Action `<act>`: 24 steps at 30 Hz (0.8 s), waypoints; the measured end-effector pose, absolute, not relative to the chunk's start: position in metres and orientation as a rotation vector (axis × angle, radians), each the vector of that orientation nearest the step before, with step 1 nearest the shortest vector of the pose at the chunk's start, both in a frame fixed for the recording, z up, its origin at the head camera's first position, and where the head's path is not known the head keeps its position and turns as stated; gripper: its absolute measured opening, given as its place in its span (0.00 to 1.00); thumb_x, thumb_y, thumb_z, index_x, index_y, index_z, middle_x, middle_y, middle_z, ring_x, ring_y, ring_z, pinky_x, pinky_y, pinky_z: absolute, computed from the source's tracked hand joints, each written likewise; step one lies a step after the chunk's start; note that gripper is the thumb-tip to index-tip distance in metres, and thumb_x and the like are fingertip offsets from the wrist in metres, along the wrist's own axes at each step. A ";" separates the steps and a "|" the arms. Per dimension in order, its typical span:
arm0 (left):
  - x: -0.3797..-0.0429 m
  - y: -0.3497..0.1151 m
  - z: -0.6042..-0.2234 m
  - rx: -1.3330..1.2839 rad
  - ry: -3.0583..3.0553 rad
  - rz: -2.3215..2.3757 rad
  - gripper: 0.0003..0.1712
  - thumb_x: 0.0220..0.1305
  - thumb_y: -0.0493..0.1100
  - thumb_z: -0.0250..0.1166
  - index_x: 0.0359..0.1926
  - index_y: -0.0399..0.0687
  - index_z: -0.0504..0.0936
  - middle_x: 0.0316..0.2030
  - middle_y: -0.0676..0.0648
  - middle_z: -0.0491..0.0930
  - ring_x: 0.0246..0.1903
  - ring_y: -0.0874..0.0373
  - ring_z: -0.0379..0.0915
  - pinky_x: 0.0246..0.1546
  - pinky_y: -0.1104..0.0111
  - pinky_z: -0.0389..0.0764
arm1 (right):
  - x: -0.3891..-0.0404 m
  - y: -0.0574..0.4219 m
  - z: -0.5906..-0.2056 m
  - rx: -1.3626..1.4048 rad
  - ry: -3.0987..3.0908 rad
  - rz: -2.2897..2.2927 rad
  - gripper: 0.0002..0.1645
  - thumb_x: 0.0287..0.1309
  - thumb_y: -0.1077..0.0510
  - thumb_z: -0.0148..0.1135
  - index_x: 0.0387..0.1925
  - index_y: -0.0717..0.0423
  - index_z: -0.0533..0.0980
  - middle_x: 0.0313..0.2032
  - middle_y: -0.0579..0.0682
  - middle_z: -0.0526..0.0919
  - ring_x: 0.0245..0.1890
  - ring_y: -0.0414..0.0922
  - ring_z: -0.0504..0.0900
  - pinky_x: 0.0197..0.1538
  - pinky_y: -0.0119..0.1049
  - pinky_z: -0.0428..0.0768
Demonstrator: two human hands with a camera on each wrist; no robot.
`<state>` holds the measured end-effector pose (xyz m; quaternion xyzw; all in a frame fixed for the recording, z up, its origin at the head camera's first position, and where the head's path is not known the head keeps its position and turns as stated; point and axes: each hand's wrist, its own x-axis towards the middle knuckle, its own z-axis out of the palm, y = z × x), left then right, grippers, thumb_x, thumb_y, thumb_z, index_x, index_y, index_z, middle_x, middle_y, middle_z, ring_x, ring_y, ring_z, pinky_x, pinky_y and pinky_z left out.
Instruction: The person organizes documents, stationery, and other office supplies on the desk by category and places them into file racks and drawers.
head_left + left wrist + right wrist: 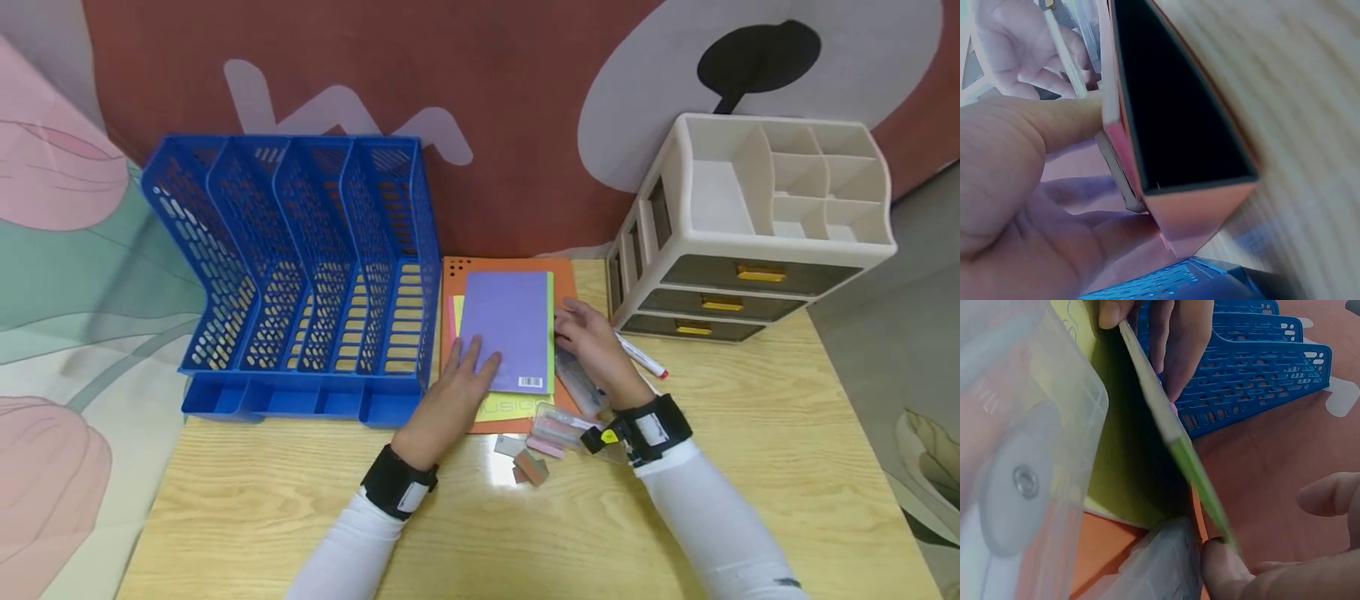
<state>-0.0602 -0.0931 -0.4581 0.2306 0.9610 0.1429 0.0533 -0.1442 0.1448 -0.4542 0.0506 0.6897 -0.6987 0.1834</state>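
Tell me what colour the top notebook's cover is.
Purple cover, best seen in the head view.

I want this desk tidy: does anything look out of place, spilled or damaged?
No spill or damage shows. The small flat pieces lie loosely overlapped on the table, and a clear case lies aslant across the edge of the orange folder, so both look untidy.

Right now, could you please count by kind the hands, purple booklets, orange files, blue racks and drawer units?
Hands: 2 (left hand, right hand)
Purple booklet: 1
Orange file: 1
Blue rack: 1
Drawer unit: 1
Total: 6
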 end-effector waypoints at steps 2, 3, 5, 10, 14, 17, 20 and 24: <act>-0.060 -0.094 -0.458 0.714 2.925 0.442 0.34 0.74 0.25 0.53 0.77 0.47 0.65 0.78 0.30 0.56 0.77 0.27 0.50 0.51 0.43 0.82 | -0.144 0.144 -0.455 0.149 1.949 -1.963 0.40 0.74 0.63 0.48 0.80 0.68 0.46 0.73 0.69 0.64 0.69 0.53 0.71 0.65 0.36 0.78; -0.060 -0.095 -0.458 0.716 2.929 0.451 0.34 0.75 0.26 0.53 0.77 0.47 0.64 0.78 0.30 0.57 0.76 0.27 0.50 0.52 0.42 0.82 | -0.144 0.143 -0.455 0.144 1.949 -1.957 0.40 0.74 0.63 0.49 0.80 0.68 0.46 0.72 0.69 0.66 0.66 0.51 0.74 0.62 0.32 0.80; -0.060 -0.095 -0.458 0.715 2.934 0.471 0.33 0.76 0.27 0.52 0.78 0.47 0.64 0.78 0.30 0.57 0.76 0.27 0.50 0.54 0.41 0.80 | -0.142 0.141 -0.457 0.131 1.937 -1.943 0.40 0.73 0.64 0.51 0.79 0.68 0.49 0.70 0.69 0.69 0.60 0.47 0.78 0.55 0.27 0.82; -0.059 -0.096 -0.459 0.722 2.948 0.504 0.31 0.78 0.34 0.55 0.77 0.47 0.63 0.77 0.30 0.57 0.75 0.27 0.52 0.54 0.43 0.81 | -0.133 0.135 -0.459 0.081 1.813 -1.982 0.38 0.73 0.68 0.51 0.78 0.67 0.51 0.69 0.69 0.70 0.53 0.44 0.84 0.53 0.30 0.85; -0.058 -0.096 -0.460 0.728 2.971 0.503 0.32 0.76 0.38 0.59 0.77 0.46 0.63 0.77 0.31 0.58 0.75 0.27 0.55 0.54 0.44 0.82 | -0.126 0.130 -0.459 0.055 1.726 -2.039 0.38 0.71 0.71 0.51 0.77 0.62 0.50 0.70 0.69 0.69 0.54 0.46 0.85 0.54 0.36 0.86; -0.059 -0.096 -0.460 0.731 2.978 0.505 0.33 0.76 0.39 0.60 0.77 0.46 0.63 0.77 0.31 0.58 0.75 0.28 0.56 0.56 0.44 0.80 | -0.122 0.128 -0.458 0.073 1.685 -2.085 0.39 0.71 0.72 0.50 0.78 0.58 0.50 0.69 0.69 0.70 0.53 0.47 0.87 0.53 0.40 0.87; -0.060 -0.096 -0.459 0.721 2.980 0.533 0.34 0.75 0.41 0.62 0.77 0.46 0.63 0.77 0.31 0.59 0.74 0.29 0.58 0.60 0.43 0.78 | -0.120 0.128 -0.458 0.054 1.647 -2.119 0.38 0.73 0.73 0.46 0.79 0.59 0.50 0.71 0.69 0.69 0.54 0.48 0.87 0.54 0.43 0.87; -0.060 -0.097 -0.454 0.681 2.945 0.652 0.35 0.73 0.43 0.64 0.77 0.46 0.64 0.78 0.33 0.58 0.76 0.33 0.57 0.67 0.44 0.72 | -0.115 0.132 -0.453 0.016 1.633 -2.139 0.35 0.74 0.71 0.44 0.78 0.62 0.52 0.72 0.68 0.69 0.57 0.48 0.86 0.56 0.42 0.86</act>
